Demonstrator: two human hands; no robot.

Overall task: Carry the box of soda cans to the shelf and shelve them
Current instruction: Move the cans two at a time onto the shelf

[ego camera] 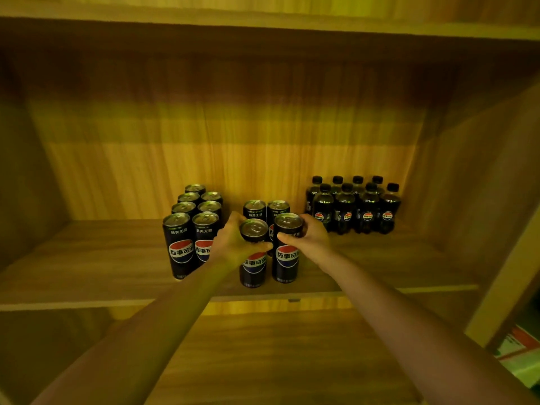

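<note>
On the wooden shelf board [87, 276] stand black soda cans with a red, white and blue logo. My left hand [233, 244] is wrapped around the top of one can [253, 270] near the shelf's front edge. Beside it, my right hand [309, 238] grips a second can [286, 258], which also rests upright on the board. Two more cans [266, 210] stand right behind these. A double row of several cans [191, 226] stands to the left, apart from my hands. The box is not in view.
A cluster of several small dark soda bottles [355, 210] stands at the right rear of the shelf. Wooden side walls close the bay at left and right. A lower shelf board [277, 361] lies below. Something red and white [517, 349] shows at the bottom right edge.
</note>
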